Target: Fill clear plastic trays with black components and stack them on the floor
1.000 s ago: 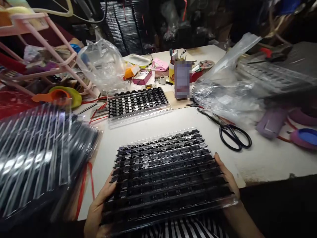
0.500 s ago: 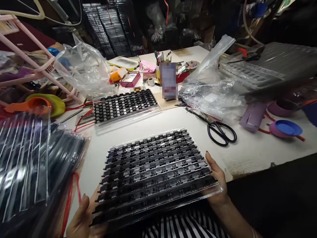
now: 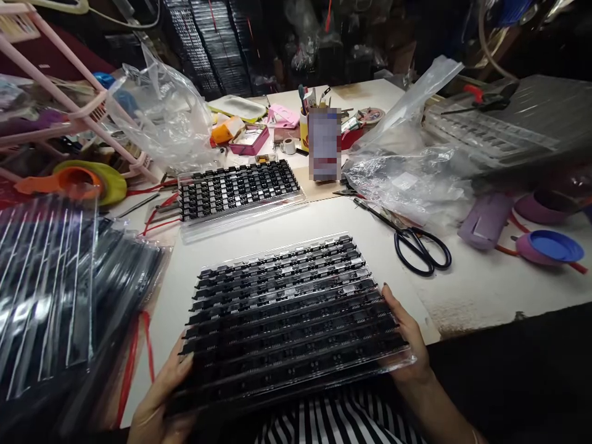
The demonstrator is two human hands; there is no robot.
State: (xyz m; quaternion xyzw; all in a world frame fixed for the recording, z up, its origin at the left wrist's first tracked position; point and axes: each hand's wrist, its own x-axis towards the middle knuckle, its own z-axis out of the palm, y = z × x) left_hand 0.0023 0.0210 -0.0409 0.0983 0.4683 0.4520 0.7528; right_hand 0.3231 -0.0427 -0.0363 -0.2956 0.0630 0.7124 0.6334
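A clear plastic tray (image 3: 296,308) filled with rows of black parts is held over the front of the white table, its near edge close to the striped clothing. My left hand (image 3: 161,388) grips its left side, thumb on the near left corner. On the right side, my right hand (image 3: 407,345) holds the edge, with its fingers partly hidden beneath. Farther back, a second tray (image 3: 238,191) of black parts lies on the table.
Black-handled scissors (image 3: 416,246) lie right of the trays. Stacked clear trays (image 3: 50,296) with red ties stand at the left. Plastic bags (image 3: 411,179), a pen cup (image 3: 303,131), a blurred upright phone-like object (image 3: 324,148) and a pink rack (image 3: 60,80) surround the work area.
The view has shifted, so the table items appear slightly further right. My left hand has moved up along the tray's left side, and the held tray's tilt has changed slightly.
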